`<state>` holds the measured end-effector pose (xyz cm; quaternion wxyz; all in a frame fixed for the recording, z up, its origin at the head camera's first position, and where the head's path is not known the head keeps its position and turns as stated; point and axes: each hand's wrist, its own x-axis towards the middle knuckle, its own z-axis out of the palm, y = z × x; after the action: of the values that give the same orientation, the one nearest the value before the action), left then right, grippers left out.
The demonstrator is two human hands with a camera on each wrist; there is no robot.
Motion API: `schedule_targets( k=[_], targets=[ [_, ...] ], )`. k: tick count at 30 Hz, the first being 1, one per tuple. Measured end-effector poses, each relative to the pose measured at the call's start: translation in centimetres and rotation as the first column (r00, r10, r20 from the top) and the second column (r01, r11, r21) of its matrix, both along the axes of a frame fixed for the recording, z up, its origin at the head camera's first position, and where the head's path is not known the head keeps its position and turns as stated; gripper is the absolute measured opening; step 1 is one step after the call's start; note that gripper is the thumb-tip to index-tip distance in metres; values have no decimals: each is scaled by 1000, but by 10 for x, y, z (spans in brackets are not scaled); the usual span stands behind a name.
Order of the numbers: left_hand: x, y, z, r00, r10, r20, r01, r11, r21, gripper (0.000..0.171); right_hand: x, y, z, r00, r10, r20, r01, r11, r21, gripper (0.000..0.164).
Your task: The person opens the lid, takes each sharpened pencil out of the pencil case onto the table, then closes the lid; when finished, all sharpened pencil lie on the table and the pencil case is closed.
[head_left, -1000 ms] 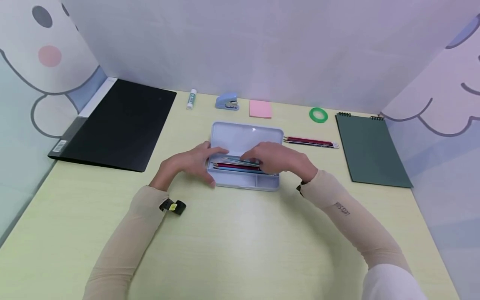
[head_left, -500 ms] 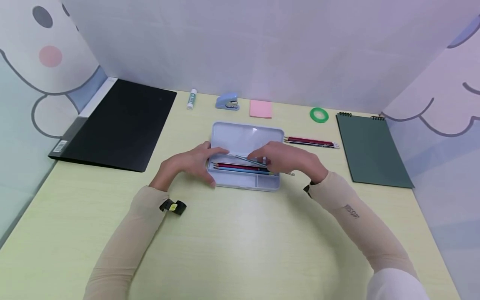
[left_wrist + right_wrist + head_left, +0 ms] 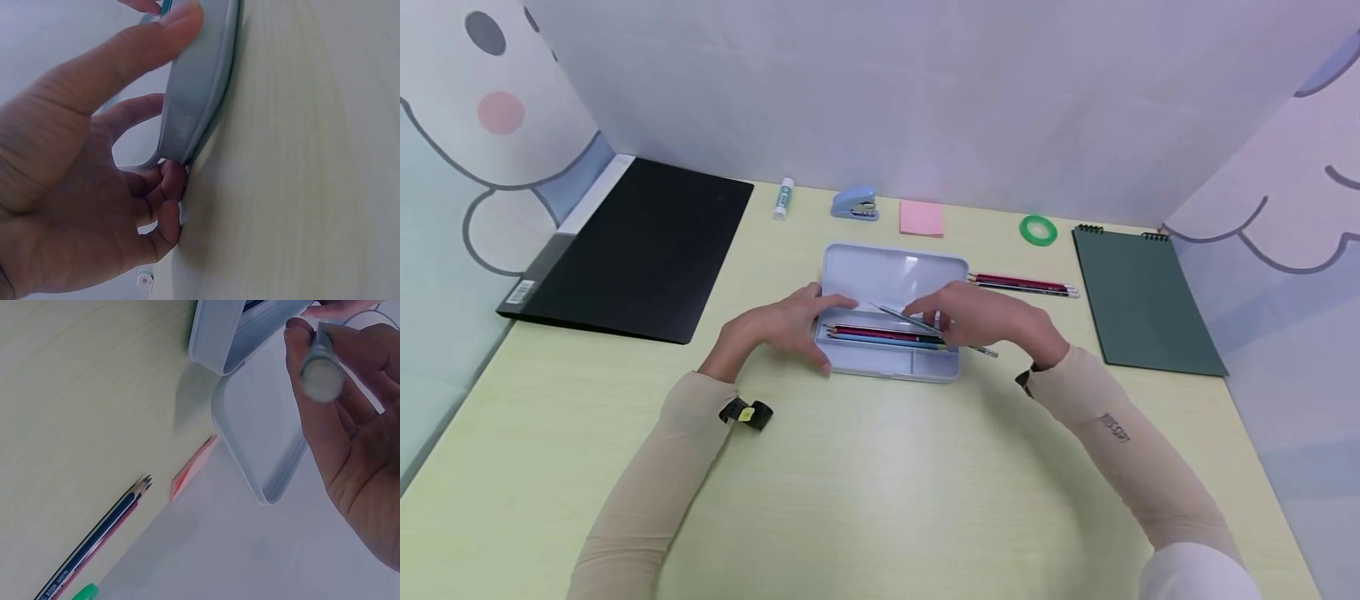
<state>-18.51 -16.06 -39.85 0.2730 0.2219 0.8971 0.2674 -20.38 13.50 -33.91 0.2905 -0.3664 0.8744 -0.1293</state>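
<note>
Grey pencil (image 3: 925, 323) (tilted) over open case (image 3: 891, 275)

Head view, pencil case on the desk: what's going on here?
A person sits at a pale yellow desk with an open light-blue pencil case. The left hand grips the case's left end. The right hand pinches a grey pencil, tilted over the tray, where red and blue pencils lie. Two more pencils lie beside the case.

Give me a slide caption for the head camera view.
Left hand steadies the open pencil case while the right hand pinches a pencil above it.
</note>
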Motion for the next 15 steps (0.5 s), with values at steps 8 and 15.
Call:
schedule_targets(
  k=[8, 15],
  targets=[
    [1, 1, 2, 1000, 11, 0, -11, 1000, 2, 101, 0, 13, 5, 999, 12, -34, -14, 999, -42, 51],
    [1, 0, 0, 1000, 12, -2, -12, 1000, 13, 101, -1, 34, 10, 998, -6, -70, 4, 1000, -22, 50]
  ],
)
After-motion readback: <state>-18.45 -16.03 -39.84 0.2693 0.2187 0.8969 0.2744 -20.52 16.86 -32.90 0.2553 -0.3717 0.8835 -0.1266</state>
